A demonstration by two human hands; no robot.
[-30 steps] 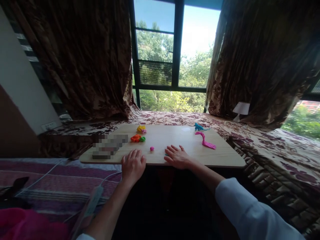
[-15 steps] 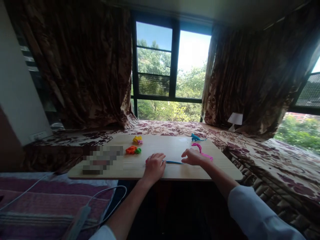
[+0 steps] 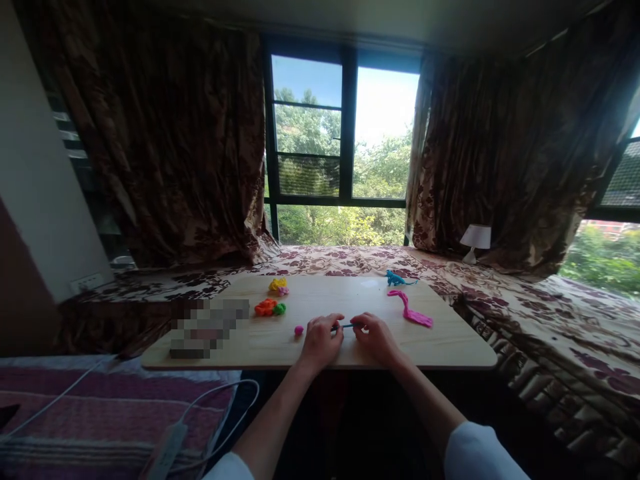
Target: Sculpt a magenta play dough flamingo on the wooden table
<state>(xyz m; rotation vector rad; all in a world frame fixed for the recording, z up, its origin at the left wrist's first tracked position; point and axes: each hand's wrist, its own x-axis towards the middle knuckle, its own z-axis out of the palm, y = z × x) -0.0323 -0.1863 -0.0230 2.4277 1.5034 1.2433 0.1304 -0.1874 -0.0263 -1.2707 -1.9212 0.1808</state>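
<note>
Over the front middle of the pale wooden table, a thin blue stick point(image 3: 349, 326) runs level between my two hands. My left hand point(image 3: 323, 341) is closed at its left end, and my right hand point(image 3: 376, 339) pinches its right end. The fingers hide both tips. Just left of my left hand lies a small magenta clay ball point(image 3: 299, 331). A flat pink clay piece with a long curved neck point(image 3: 411, 315) rests to the right, beyond my right hand.
Orange and green clay lumps point(image 3: 269, 307) and yellow and pink ones point(image 3: 278, 286) sit on the table point(image 3: 345, 300), back left. A blue animal-shaped figure point(image 3: 396, 279) stands back right. A blurred-out box point(image 3: 210, 330) is at left. A small white lamp point(image 3: 475, 237) stands beyond.
My right hand has moved left and down from near the pink piece and taken the stick's right end. The magenta ball, largely covered by my left hand before, now shows.
</note>
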